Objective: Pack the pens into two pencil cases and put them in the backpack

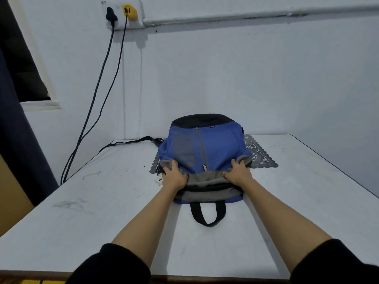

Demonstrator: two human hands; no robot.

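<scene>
A blue backpack [217,146] with a black far end and grey trim lies flat on the white table [102,212], its black carry handle [207,214] pointing toward me. My left hand [174,177] grips the near left side of the bag's top edge. My right hand [238,171] grips the near right side. Both hands are closed on the grey and blue fabric by the zipped opening. No pens or pencil cases are in view.
A dark lace mat [260,154] lies under the backpack's far right side. A black strap [131,142] trails left from the bag. Two cables [98,93] hang from a wall socket [123,13] down past the table's left edge.
</scene>
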